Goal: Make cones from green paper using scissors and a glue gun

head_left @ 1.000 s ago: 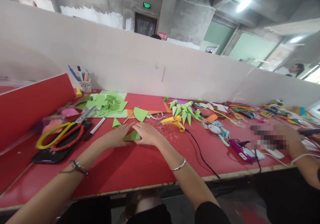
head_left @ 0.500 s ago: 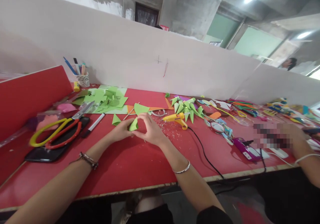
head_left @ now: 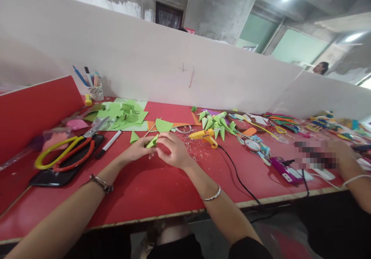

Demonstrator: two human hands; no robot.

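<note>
Both hands meet over the red table around a small piece of green paper (head_left: 152, 141), now rolled into a narrow cone-like shape. My left hand (head_left: 138, 150) is closed on its lower left side. My right hand (head_left: 173, 149) pinches it from the right, with thumb and forefinger at its edge. Just behind the hands lies a flat fan-shaped green paper (head_left: 164, 125). A small green paper triangle (head_left: 134, 137) rests behind my left hand. Right of my right hand lies a yellow glue gun (head_left: 203, 135), its nozzle pointing left.
Scissors (head_left: 87, 143) lie on a black phone (head_left: 55, 177) at left, beside a marker (head_left: 108, 144). Green paper pieces (head_left: 124, 114) are heaped behind. Green paper cones (head_left: 217, 123) cluster beyond the glue gun. A purple power strip (head_left: 285, 171) and another person's hand (head_left: 346, 154) are at right.
The green paper in my hands has gone from a wider, open curl to a narrower roll. My right fingers have shifted slightly around it. The glue gun stays in place.
</note>
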